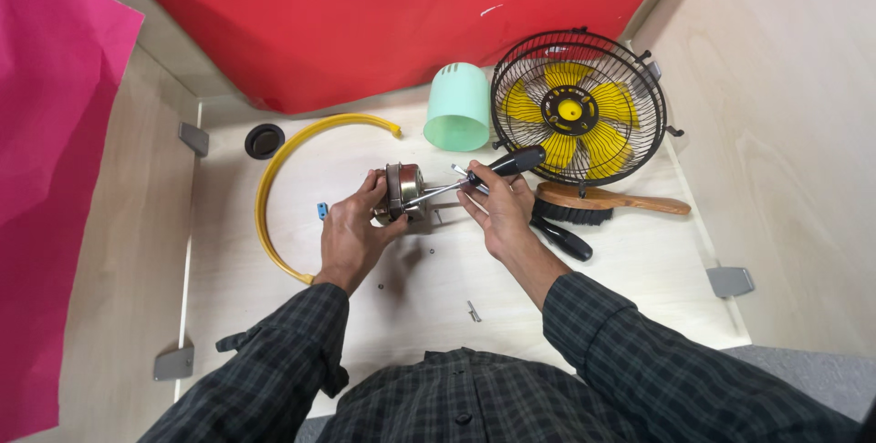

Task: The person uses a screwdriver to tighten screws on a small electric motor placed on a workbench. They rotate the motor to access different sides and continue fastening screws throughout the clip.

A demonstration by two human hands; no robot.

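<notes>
left hand [351, 229] grips motor [401, 193], right hand [497, 210] screwdriver [474, 175]

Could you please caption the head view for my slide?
Left hand steadies a fan motor while right hand drives a screwdriver into it.

small metal motor [401, 192] on its side, black-handled screwdriver [474, 176] tip against it

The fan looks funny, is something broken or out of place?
The fan is in pieces. Its grille with yellow blades stands apart, leaning by the wall. The motor is out, held in the left hand, while the right hand pokes it with a screwdriver. Loose screws lie scattered on the table.
</notes>
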